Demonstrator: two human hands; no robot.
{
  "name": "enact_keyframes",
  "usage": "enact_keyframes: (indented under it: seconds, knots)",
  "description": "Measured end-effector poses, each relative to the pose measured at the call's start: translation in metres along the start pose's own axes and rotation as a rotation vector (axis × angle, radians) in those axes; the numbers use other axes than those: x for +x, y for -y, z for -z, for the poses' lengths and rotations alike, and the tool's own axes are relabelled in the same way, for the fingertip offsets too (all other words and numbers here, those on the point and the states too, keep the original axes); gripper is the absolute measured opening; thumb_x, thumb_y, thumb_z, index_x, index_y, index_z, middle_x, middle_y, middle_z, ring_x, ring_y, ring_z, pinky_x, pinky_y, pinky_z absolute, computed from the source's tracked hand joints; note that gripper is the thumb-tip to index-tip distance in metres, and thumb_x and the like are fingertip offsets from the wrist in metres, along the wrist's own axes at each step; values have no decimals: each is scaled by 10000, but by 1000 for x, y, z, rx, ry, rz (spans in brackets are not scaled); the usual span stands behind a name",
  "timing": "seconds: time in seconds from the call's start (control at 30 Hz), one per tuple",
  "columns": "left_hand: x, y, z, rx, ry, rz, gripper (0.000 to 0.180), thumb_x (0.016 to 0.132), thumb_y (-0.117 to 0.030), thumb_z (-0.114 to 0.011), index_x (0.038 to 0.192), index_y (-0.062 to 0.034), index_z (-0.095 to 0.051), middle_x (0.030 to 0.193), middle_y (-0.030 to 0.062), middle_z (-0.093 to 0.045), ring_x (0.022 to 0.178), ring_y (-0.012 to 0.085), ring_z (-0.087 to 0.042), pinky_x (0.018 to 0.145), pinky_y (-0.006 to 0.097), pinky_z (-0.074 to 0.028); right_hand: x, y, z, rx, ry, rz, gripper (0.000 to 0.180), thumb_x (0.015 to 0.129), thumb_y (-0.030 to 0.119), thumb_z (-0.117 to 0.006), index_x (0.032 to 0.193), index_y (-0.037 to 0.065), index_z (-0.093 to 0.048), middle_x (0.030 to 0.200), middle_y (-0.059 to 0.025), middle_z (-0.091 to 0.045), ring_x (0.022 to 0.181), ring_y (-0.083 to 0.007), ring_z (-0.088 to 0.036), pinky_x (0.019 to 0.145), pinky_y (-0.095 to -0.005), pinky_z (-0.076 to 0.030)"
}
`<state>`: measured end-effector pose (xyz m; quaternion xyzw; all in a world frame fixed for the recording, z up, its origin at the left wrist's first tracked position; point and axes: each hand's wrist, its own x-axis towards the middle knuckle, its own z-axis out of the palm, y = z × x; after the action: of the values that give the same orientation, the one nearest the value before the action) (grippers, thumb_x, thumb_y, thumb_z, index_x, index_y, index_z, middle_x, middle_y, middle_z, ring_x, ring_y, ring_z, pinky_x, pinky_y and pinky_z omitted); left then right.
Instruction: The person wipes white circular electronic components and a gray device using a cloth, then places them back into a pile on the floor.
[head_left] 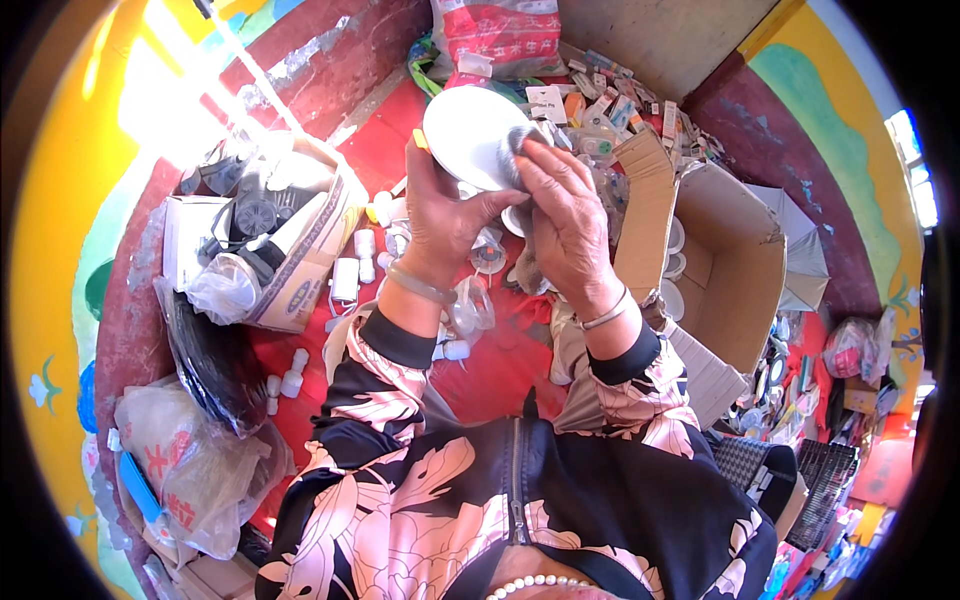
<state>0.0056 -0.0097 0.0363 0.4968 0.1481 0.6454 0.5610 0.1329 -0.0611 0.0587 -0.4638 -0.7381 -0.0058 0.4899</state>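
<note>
My left hand (440, 215) grips a round white disc-shaped fixture (468, 135) by its lower edge, holding it up over a red floor. My right hand (565, 220) presses a grey cloth (515, 150) against the disc's right side. Both wrists wear thin bangles, and my sleeves are black with a pink flower print. Small white fittings (350, 275) lie scattered on the floor just below my hands.
An open cardboard box (725, 265) with white round parts stands at the right. A smaller box (300, 235) of dark and white parts sits at the left, next to plastic bags (195, 465). Packaged goods (620, 110) are heaped at the back.
</note>
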Motion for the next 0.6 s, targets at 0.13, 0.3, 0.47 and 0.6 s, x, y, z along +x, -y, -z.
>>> enact_keyframes:
  seconds: [0.13,0.3,0.47,0.6]
  knots:
    - [-1,6,5,2,-88,0,726,584,7,-821,1131,-27,-344,1166,119,-495,1079,227,-528,924,361,-461,2,6,7,371,66,-74,459,691,-120,-521,1121,24,-591,1118,-159,-597,1089,-332,-530,946,-390,-414]
    - [-1,7,9,-180,-78,25,638,690,-73,-766,1186,-20,-368,1178,118,-502,1076,222,-530,906,358,-466,10,-3,14,237,96,90,447,681,-138,-521,1086,26,-615,1087,-137,-617,1049,-312,-563,923,-378,-436]
    - [9,-1,21,-468,-165,200,551,839,-352,-627,1215,12,-456,1185,153,-534,1073,273,-539,885,404,-481,-7,-43,22,579,22,-452,399,762,-155,-422,1048,16,-641,1044,-101,-638,958,-173,-606,861,-267,-466]
    - [11,5,35,-782,-288,378,614,817,-463,-616,1208,-14,-466,1204,178,-523,1110,319,-513,915,533,-446,-5,-62,30,917,-118,-905,334,823,-66,-441,1119,-31,-592,1010,-89,-634,903,-152,-613,795,-259,-496]
